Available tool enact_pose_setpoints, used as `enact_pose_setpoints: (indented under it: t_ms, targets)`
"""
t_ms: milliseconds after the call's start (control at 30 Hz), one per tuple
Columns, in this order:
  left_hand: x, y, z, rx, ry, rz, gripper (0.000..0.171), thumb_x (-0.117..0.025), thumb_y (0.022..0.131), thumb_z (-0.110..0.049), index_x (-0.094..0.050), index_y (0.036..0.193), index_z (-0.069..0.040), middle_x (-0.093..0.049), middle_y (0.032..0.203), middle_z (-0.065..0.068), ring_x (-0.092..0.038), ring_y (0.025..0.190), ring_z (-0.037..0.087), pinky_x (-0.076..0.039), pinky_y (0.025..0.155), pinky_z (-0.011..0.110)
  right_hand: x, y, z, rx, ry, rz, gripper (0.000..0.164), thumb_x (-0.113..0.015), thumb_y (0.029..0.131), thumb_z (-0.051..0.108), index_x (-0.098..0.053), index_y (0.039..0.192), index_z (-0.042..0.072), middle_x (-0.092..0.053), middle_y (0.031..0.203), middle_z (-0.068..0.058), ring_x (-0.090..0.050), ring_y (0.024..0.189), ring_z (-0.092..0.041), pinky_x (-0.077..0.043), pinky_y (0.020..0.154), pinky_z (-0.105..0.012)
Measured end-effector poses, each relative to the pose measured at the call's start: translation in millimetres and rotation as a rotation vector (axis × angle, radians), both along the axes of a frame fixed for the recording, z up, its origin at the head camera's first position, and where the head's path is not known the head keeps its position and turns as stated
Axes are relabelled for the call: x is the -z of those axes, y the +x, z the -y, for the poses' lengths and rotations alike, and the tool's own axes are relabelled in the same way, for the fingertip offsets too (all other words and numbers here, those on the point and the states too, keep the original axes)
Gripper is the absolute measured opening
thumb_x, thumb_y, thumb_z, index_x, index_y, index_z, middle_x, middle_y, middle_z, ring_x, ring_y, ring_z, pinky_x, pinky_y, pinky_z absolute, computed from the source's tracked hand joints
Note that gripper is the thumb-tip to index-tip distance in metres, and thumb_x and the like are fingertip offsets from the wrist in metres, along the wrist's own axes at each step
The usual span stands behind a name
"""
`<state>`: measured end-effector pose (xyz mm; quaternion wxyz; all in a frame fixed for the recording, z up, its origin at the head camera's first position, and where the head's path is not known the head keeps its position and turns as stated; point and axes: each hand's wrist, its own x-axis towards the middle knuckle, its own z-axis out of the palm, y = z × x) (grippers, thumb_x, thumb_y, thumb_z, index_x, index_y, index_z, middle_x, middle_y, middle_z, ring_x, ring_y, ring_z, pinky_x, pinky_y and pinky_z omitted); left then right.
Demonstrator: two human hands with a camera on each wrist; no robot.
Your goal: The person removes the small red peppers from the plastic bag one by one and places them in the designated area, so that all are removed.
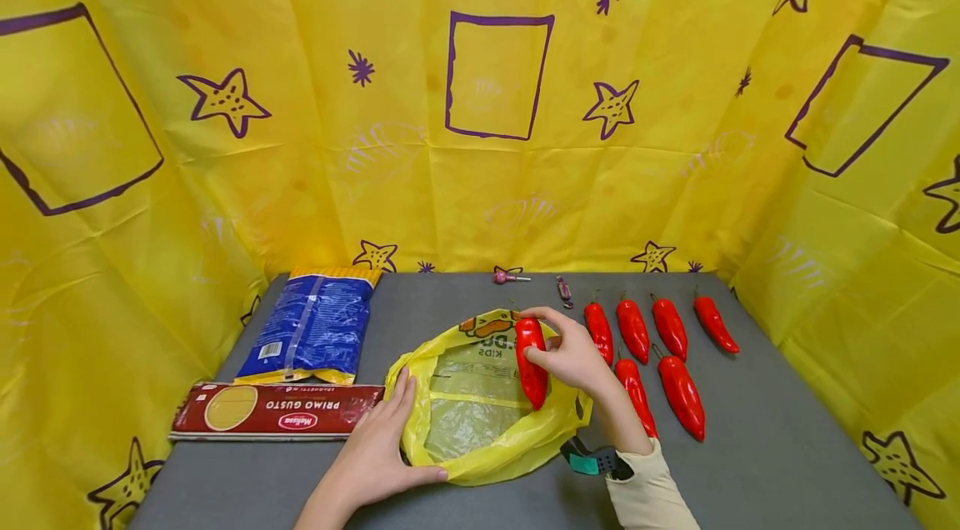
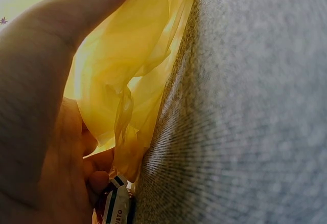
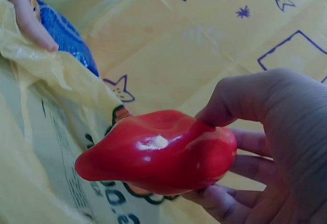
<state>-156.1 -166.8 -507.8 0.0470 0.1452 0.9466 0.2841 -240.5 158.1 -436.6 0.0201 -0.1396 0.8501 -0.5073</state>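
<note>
A yellow plastic bag (image 1: 517, 451) lies on the grey table with its mouth spread towards me. My left hand (image 1: 382, 442) holds its left rim, thumb along the near side; in the left wrist view, bent fingers (image 2: 99, 180) meet the bag's crumpled plastic (image 2: 122, 75). Over the bag's right part, my right hand (image 1: 573, 351) pinches a red pepper (image 1: 531, 363) between thumb and fingers near its stem end. In the right wrist view, this glossy pepper (image 3: 153, 152) points its tip at the bag's inside (image 3: 46, 147). More red peppers (image 1: 681, 397) lie right of the bag.
Left of the bag lie a dark red spaghetti pack (image 1: 277, 412) and a blue packet (image 1: 311, 326) behind it. A lollipop (image 1: 501, 276) and a wrapped candy (image 1: 564, 290) lie at the table's back. Yellow patterned cloth (image 1: 495, 188) walls the back and sides.
</note>
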Motion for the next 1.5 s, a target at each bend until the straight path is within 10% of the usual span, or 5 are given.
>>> enact_pose_setpoints:
  t_ms: [533, 833, 1067, 1267, 1500]
  targets:
    - [3.2, 0.5, -1, -0.017, 0.006, 0.023, 0.147, -0.078, 0.064, -0.089, -0.02, 0.169, -0.004, -0.012, 0.178, 0.013, -0.032, 0.155, 0.049, -0.023, 0.123, 0.073, -5.8, 11.2, -70, 0.032, 0.05, -0.065, 0.053, -0.075, 0.093, 0.007, -0.061, 0.143, 0.017, -0.056, 0.075, -0.005, -0.045, 0.052, -0.011, -0.04, 0.05, -0.024]
    - [3.9, -1.0, 0, -0.009, -0.014, 0.003, 0.146, -0.078, 0.064, -0.089, -0.022, 0.168, -0.003, -0.011, 0.178, 0.014, -0.032, 0.155, 0.049, -0.024, 0.123, 0.072, -6.3, 19.2, -113, 0.077, 0.01, -0.133, 0.054, -0.07, 0.095, -0.001, -0.058, 0.146, 0.012, -0.059, 0.115, -0.02, -0.047, 0.053, -0.018, -0.044, 0.049, -0.027]
    - [3.3, -1.6, -1, -0.014, -0.006, 0.014, 0.146, -0.078, 0.064, -0.089, -0.022, 0.169, -0.003, -0.011, 0.178, 0.013, -0.031, 0.155, 0.049, -0.023, 0.123, 0.072, -4.3, 23.0, -148, 0.141, 0.115, -0.213, 0.054, -0.071, 0.099, 0.006, -0.055, 0.15, 0.01, -0.05, 0.154, -0.023, -0.071, 0.101, -0.033, -0.057, 0.075, -0.024]
    - [3.6, -1.0, -2, -0.016, -0.001, 0.029, 0.146, -0.078, 0.064, -0.089, -0.021, 0.169, -0.004, -0.012, 0.178, 0.013, -0.031, 0.155, 0.048, -0.022, 0.123, 0.073, -1.0, 29.0, -184, 0.191, 0.126, -0.19, 0.053, -0.071, 0.1, 0.008, -0.053, 0.15, 0.005, -0.053, 0.145, -0.024, -0.069, 0.08, -0.013, -0.054, 0.061, -0.027]
    - [2.8, -0.9, -1, -0.016, 0.002, 0.023, 0.145, -0.079, 0.065, -0.088, -0.022, 0.169, -0.004, -0.013, 0.178, 0.013, -0.031, 0.155, 0.049, -0.023, 0.122, 0.073, 10.2, 34.7, -222, 0.248, 0.226, -0.178, 0.052, -0.07, 0.102, 0.013, -0.055, 0.151, 0.007, -0.054, 0.148, -0.016, -0.065, 0.097, 0.004, -0.058, 0.075, -0.023]
